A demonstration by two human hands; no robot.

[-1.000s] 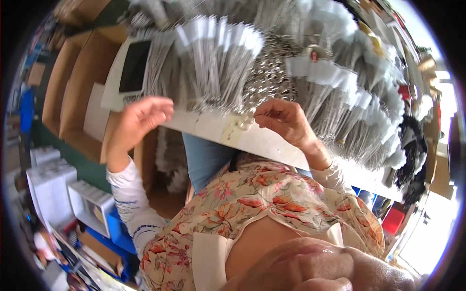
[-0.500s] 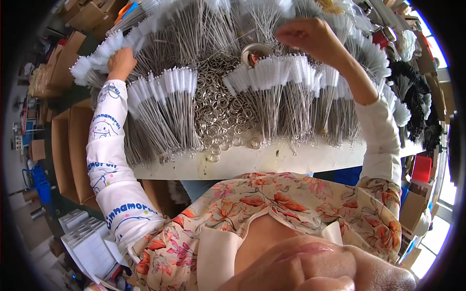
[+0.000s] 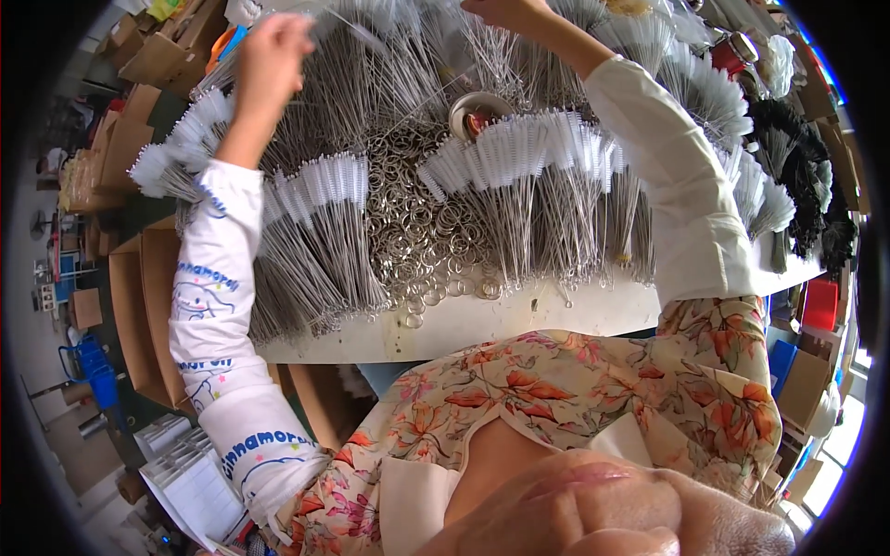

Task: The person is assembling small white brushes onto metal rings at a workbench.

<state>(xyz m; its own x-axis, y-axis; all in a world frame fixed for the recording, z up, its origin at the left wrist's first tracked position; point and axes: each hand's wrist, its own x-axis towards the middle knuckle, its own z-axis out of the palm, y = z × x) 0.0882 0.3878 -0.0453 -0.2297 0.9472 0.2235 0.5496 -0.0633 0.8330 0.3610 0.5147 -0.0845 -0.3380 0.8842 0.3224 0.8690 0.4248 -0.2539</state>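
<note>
Many thin wire-handled brushes with white bristle heads lie in bundles across the white table (image 3: 556, 310). My left hand (image 3: 267, 74) is raised over the far-left bundles with its fingers curled in; what they hold, if anything, does not show. Close to its fingertips a white brush head (image 3: 357, 32) slants above the far brushes. My right hand (image 3: 519, 13) is at the top edge, partly cut off, its fingers drawn together above the far-middle brushes; I cannot make out anything in them. Nearer to me lie a left brush bundle (image 3: 324, 222) and a right brush bundle (image 3: 519, 185).
Loose metal rings (image 3: 431, 227) are heaped between the near bundles. A round bowl (image 3: 461, 113) with something red in it stands behind them. Black brushes (image 3: 788, 176) lie at the far right. An open cardboard box (image 3: 144, 315) stands left of the table.
My left hand has risen from the left bundles and moved away from me and to the right. My right hand has moved left and farther away, to the top edge.
</note>
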